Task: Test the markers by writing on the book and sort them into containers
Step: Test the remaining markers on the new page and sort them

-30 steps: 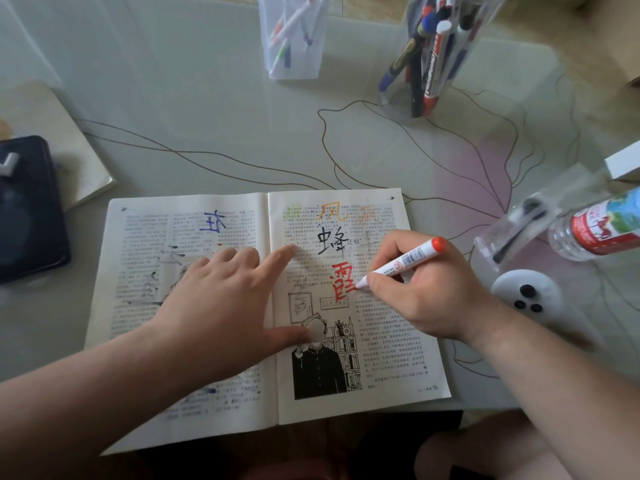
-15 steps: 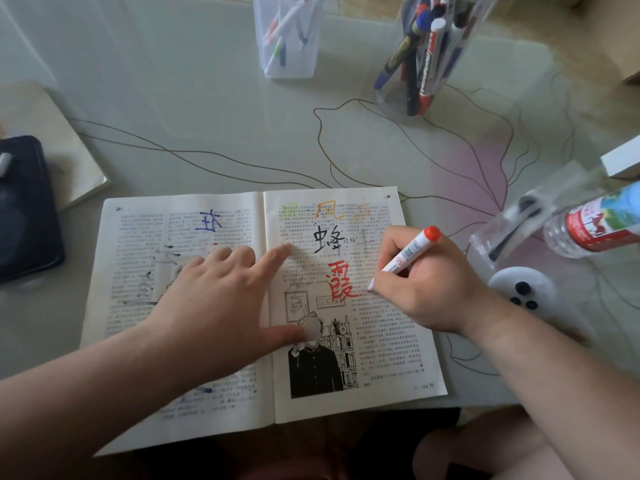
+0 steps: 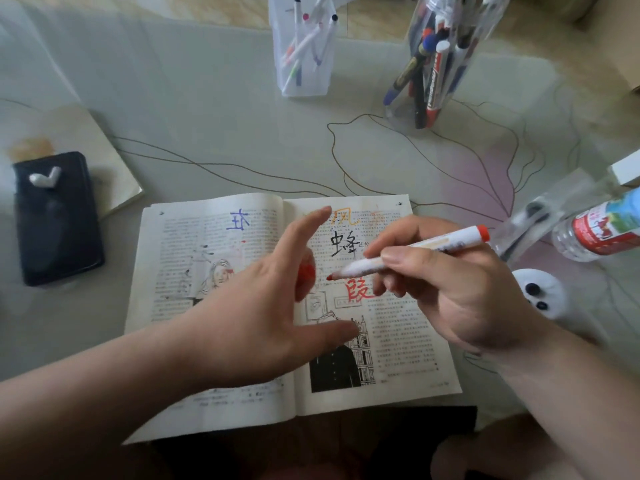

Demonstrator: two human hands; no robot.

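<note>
An open book [image 3: 166, 306] lies at the near table edge, with blue, orange, black and red characters written across its pages. My right hand [image 3: 460, 292] grips a white marker [image 3: 433, 247] with a red end, held level above the right page, its red tip pointing left. My left hand [image 3: 256, 313] hovers over the book's spine, index finger and thumb stretched out. A red cap [image 3: 306, 271] shows at its hidden curled fingers, just left of the marker tip. At the back stand a square clear container [image 3: 304, 81] of thin pens and a round clear container [image 3: 433, 98] of thick markers.
A black phone [image 3: 55, 220] lies on a pale notebook [image 3: 104, 161] at the left. On the right are a lying water bottle [image 3: 602, 230], a clear plastic piece [image 3: 540, 216] and a white controller [image 3: 540, 292]. The table edge runs under the book.
My right hand lifted the marker off the finished red character and turned it level, tip to the left. My left hand rose from the page, and the red cap came into sight.
</note>
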